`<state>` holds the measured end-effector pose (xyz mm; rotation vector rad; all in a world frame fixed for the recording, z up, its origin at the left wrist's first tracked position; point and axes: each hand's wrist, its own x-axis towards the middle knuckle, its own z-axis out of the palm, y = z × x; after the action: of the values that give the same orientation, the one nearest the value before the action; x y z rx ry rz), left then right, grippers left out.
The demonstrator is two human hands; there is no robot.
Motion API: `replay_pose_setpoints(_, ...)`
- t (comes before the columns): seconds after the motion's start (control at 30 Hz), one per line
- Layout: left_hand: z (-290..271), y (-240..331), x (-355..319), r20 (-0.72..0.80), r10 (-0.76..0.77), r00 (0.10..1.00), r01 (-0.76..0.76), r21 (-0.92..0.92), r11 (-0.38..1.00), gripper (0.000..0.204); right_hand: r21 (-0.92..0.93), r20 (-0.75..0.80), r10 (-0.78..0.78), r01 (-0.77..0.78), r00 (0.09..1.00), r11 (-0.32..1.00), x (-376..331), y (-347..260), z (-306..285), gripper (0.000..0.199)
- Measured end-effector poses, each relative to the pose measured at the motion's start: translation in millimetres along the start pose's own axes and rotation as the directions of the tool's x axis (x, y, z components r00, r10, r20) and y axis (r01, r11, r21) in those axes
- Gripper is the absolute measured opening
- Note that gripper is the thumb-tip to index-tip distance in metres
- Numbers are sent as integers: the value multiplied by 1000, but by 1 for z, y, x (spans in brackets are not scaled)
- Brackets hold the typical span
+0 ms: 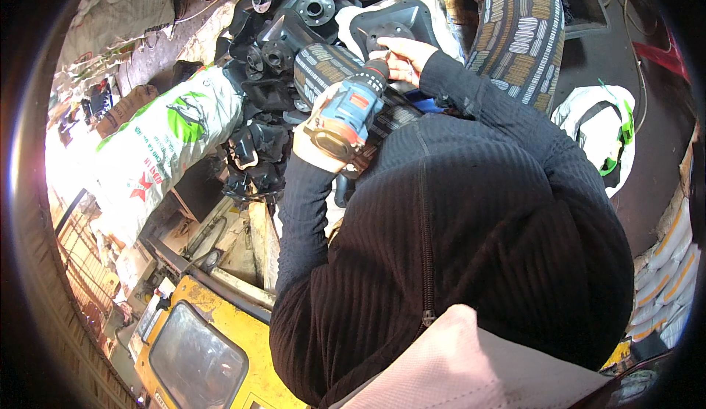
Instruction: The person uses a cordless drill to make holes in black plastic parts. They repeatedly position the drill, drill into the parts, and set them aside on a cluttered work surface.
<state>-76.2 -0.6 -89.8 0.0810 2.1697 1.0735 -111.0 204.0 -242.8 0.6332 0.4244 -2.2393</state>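
My left hand (315,138) is wrapped round a blue and black cordless drill (351,111), its chuck pointing up and to the right. At the drill's tip, the fingers of my right hand (409,57) are drawn together; what they pinch, if anything, is too small to make out. Just beyond them lies a black moulded part (401,20) with a round flange and a pale rim, resting between my knees. The right hand's fingertips are over or against its flange; I cannot tell if the drill tip touches it.
Several black flanged parts (315,9) are heaped ahead and left. A white and green sack (176,126) lies at the left, above a yellow machine (193,295). A white and green bag (619,107) sits on the dark floor (588,63) at the right.
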Motion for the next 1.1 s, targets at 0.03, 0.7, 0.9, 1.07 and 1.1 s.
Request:
replay_pose_setpoints(0.03, -4, -3, -1, 5, 103, 995, -97, 382, 919, 56, -9, -55, -14, 13, 998, 1000, -3, 1, -5, 29)
replay_pose_setpoints(0.7, -34, -2, 65, -14, 146, 989, -99, 666, 739, 49, -736, -349, -487, 87, 801, 671, 30, 5, -64, 33)
replay_pose_setpoints(0.9, -35, 9, 71, 21, 14, 1000, -25, 718, 695, 46, -688, -338, -442, 103, 831, 719, 33, 12, -62, 27)
replay_pose_setpoints(1.07, -36, 15, 82, 246, 132, 960, -279, 847, 452, 48, -629, -338, -421, 130, 842, 766, 30, 15, -62, 19)
replay_pose_setpoints(1.1, -37, 14, 84, 247, 112, 962, -271, 847, 458, 51, -653, -325, -441, 139, 837, 745, 29, 15, -61, 19)
